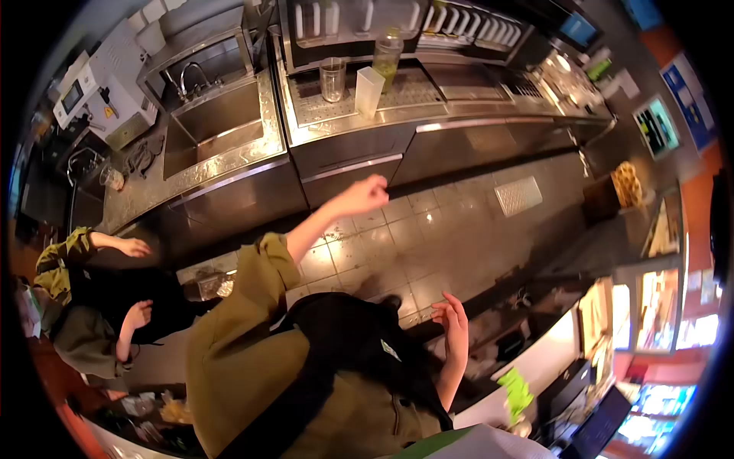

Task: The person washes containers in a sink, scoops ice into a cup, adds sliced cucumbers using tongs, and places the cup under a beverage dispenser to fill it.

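Note:
My left hand (368,194) reaches out over the tiled floor, in front of the steel counter's drawers. Its fingers are curled in, and whether they hold anything is too small to tell. Lower right, my right hand (453,315) is raised with its fingers apart and nothing in it. On the counter (321,135) beyond my left hand stand a clear glass (332,79), a whitish translucent container (369,92) and a clear bottle with green contents (388,57). No object touches either hand.
A co-worker (122,298) stands at the left, both hands apart from mine. A steel sink (214,126) with a faucet is at the upper left. A floor drain cover (518,196) lies to the right. Another counter (554,359) runs along the lower right.

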The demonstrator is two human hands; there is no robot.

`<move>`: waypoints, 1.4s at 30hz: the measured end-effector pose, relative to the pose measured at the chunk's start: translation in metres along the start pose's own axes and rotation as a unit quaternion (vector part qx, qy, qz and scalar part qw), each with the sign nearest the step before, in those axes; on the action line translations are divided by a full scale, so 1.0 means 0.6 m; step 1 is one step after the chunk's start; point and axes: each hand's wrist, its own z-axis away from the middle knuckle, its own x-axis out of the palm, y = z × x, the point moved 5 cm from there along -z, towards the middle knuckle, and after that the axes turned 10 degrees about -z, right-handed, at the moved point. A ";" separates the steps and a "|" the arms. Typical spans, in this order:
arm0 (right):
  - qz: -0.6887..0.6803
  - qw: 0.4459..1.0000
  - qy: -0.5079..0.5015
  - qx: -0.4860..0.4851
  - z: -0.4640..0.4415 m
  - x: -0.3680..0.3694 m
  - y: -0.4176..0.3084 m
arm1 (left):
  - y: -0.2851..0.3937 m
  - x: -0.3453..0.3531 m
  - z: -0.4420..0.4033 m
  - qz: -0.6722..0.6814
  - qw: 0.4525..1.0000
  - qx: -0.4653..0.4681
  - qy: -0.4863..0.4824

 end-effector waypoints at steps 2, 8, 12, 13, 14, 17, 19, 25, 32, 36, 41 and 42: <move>-0.144 0.989 -0.020 0.030 -0.036 -0.024 -0.002 | 0.009 -0.028 -0.017 0.031 0.995 -0.018 0.094; -0.523 0.809 -0.081 0.256 -0.583 -0.096 -0.100 | -0.101 -0.186 -0.504 0.092 0.926 -0.080 0.358; -0.487 0.793 -0.067 0.360 -0.834 0.039 -0.178 | -0.164 -0.240 -0.640 -0.038 0.882 -0.150 0.446; -0.486 0.773 -0.086 0.398 -0.894 0.087 -0.180 | -0.177 -0.248 -0.655 -0.078 0.877 -0.162 0.446; -0.471 0.775 -0.079 0.414 -0.948 0.128 -0.186 | -0.166 -0.258 -0.662 -0.077 0.879 -0.209 0.421; -0.419 0.776 -0.046 0.469 -1.139 0.268 -0.170 | -0.227 -0.266 -0.708 -0.053 0.901 -0.218 0.372; -0.386 0.764 0.002 0.517 -1.153 0.329 -0.197 | -0.241 -0.261 -0.712 -0.043 0.883 -0.326 0.335; -0.262 0.732 -0.008 0.628 -1.224 0.371 -0.159 | -0.166 -0.234 -0.729 -0.039 0.921 -0.161 0.352; -0.242 0.691 -0.278 0.622 -1.230 0.413 -0.109 | -0.155 -0.230 -0.708 -0.103 0.911 -0.134 0.377; -0.284 0.669 -0.377 0.575 -1.205 0.389 -0.164 | -0.083 -0.196 -0.702 -0.147 0.885 -0.110 0.428; -0.230 0.688 -0.383 0.572 -1.163 0.341 -0.212 | -0.027 -0.155 -0.698 -0.104 0.859 -0.159 0.476; -0.216 0.693 -0.387 0.569 -1.152 0.332 -0.217 | -0.011 -0.152 -0.696 -0.111 0.859 -0.161 0.474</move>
